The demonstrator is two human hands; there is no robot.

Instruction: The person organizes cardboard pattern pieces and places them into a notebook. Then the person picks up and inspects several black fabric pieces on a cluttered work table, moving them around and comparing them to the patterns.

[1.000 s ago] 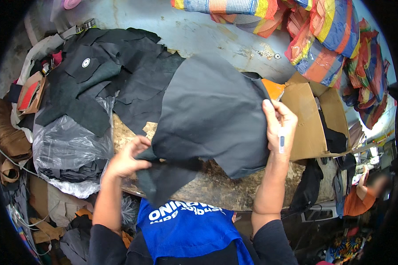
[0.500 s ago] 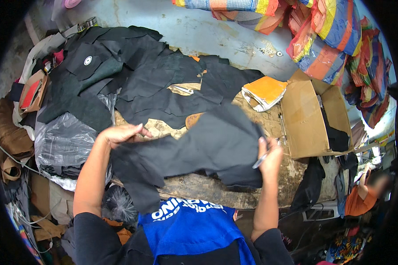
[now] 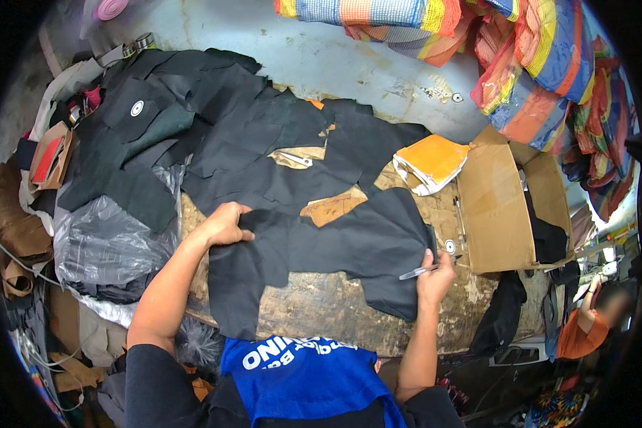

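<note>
A large black sheet, leather-like and irregularly cut (image 3: 321, 246), lies spread on the worn work table in front of me. My left hand (image 3: 228, 225) rests on its upper left part, thumb and forefinger apart. At its right edge, my right hand (image 3: 435, 277) is closed around a slim pen (image 3: 415, 272) and touches the sheet; whether the fingers also pinch the edge I cannot tell. Just beyond the sheet a brown marked piece (image 3: 333, 207) shows. Farther off lie more overlapping black pieces (image 3: 242, 135), with a pale metal tool (image 3: 296, 159) in a gap between them.
An open cardboard box (image 3: 496, 207) holding black material stands at the right, beside an orange-and-white folded bundle (image 3: 431, 160). A small white disc (image 3: 450, 246) lies near my right hand. Clear plastic wrap (image 3: 110, 232) is at the left. A person in orange (image 3: 581, 332) is far right.
The black sheet has come down and flattened onto the table, uncovering more of the brown piece. My left hand has moved right onto the sheet; my right hand has shifted slightly lower.
</note>
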